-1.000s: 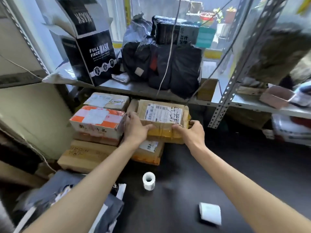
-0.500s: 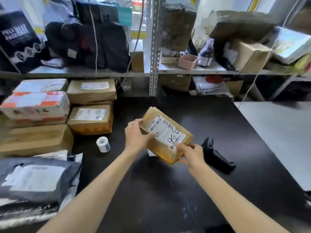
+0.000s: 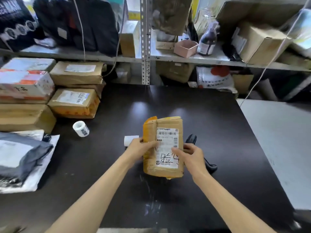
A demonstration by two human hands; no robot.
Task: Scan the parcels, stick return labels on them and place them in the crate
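Note:
A brown cardboard parcel (image 3: 162,130) with a white barcode label and black handwriting stands over the middle of the black table (image 3: 117,174). My left hand (image 3: 140,148) grips its left edge, thumb on the front face. My right hand (image 3: 191,155) holds its right side, thumb across the label. A black handheld scanner (image 3: 191,139) lies on the table just behind the parcel, partly hidden by it and my right hand. One roll of white labels (image 3: 80,128) lies to the left; a second white roll (image 3: 130,140) peeks out behind my left hand.
Several cardboard parcels (image 3: 74,102) are stacked at the table's left rear. Grey and white mailer bags (image 3: 21,158) lie at the left edge. A metal shelf (image 3: 193,58) with boxes, a bottle and black bags runs along the back. A lighter surface (image 3: 277,140) adjoins on the right.
I lifted the parcel off the left stack, carried it right to the table's middle and turned it so its label runs lengthwise towards me. My view swung right.

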